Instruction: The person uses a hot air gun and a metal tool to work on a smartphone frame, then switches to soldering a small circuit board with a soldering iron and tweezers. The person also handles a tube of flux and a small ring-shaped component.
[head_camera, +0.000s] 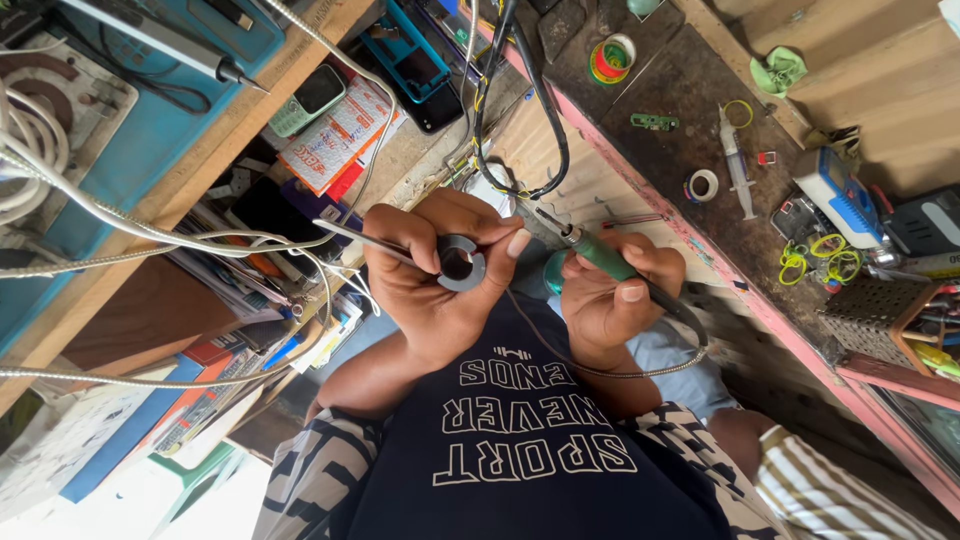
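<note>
My left hand (425, 290) is raised in front of my chest. It pinches a grey metal ring (462, 263) between thumb and fingers, and a thin pair of tweezers (350, 236) sticks out to the left. My right hand (610, 300) is just right of it, gripping a green-handled soldering iron (600, 255). The iron's tip points up-left, close to the left fingertips, and its cord (690, 345) loops down under my wrist. I wear a dark printed shirt (530, 450).
A dark bench (690, 110) at upper right holds tape rolls (611, 58), a syringe (738, 165), a small green circuit board (655, 122), a blue-and-white device (840, 195) and a mesh basket (880, 310). A wooden shelf at left carries phones (310, 98), papers and white cables (150, 225).
</note>
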